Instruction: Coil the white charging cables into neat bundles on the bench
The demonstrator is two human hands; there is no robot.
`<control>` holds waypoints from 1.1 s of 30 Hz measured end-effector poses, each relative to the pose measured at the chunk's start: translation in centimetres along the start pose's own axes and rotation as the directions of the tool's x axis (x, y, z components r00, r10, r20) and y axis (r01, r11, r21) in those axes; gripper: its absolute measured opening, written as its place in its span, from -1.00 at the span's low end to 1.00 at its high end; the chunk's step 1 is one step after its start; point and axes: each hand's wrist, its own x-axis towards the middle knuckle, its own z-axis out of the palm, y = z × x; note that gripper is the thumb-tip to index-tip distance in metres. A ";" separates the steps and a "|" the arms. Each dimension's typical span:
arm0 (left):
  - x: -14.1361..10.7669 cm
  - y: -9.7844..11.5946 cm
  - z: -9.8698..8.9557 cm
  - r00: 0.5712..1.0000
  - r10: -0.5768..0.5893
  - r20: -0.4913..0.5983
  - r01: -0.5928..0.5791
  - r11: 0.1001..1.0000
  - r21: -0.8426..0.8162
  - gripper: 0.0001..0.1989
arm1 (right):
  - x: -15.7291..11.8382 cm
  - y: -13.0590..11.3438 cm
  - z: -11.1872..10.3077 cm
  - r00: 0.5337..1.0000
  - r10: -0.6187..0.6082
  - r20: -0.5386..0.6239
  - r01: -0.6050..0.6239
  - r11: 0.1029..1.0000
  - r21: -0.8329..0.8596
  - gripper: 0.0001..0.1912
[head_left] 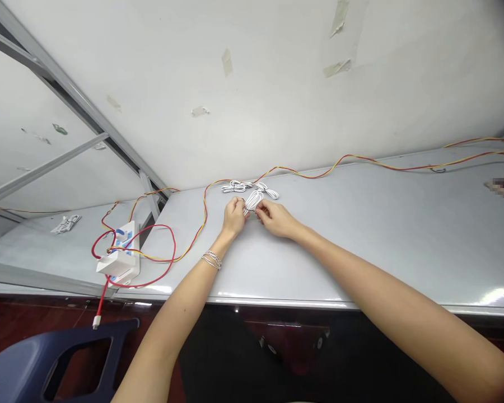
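Note:
My left hand (234, 216) and my right hand (276, 219) meet over a grey-white bench top (319, 252). Between their fingertips they pinch a looped white cable bundle (254, 200). Just behind it lie two more coiled white cables, one (234, 187) toward the left and one (269, 191) toward the right. A twisted red-and-yellow wire (302, 172) runs along the bench's back edge behind these coils. Thin metal bracelets (211, 259) circle my left wrist.
At the left, a white power strip (121, 254) holds a white plug, tangled in red cable (151, 274) that drops over the front edge. Another white cable bundle (66, 224) lies farther left. A dark blue chair back (59, 358) stands below the bench.

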 end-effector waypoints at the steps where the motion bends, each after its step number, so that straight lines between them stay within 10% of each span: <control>1: 0.0 0.0 0.0 1.000 0.003 -0.001 -0.003 1.000 -0.028 -0.82 | 0.0 0.0 0.0 1.000 0.008 0.003 -0.008 1.000 0.015 -0.85; 22: 0.2 -0.3 -0.5 0.985 0.147 0.086 -0.135 0.982 -0.129 -0.78 | 0.3 0.0 0.4 0.987 0.153 0.037 -0.153 0.869 0.470 -0.81; 33: 0.1 0.3 -0.4 0.992 0.086 0.093 -0.074 0.989 -0.127 -0.74 | 0.2 0.0 0.2 0.996 0.041 -0.073 -0.018 0.954 0.300 -0.83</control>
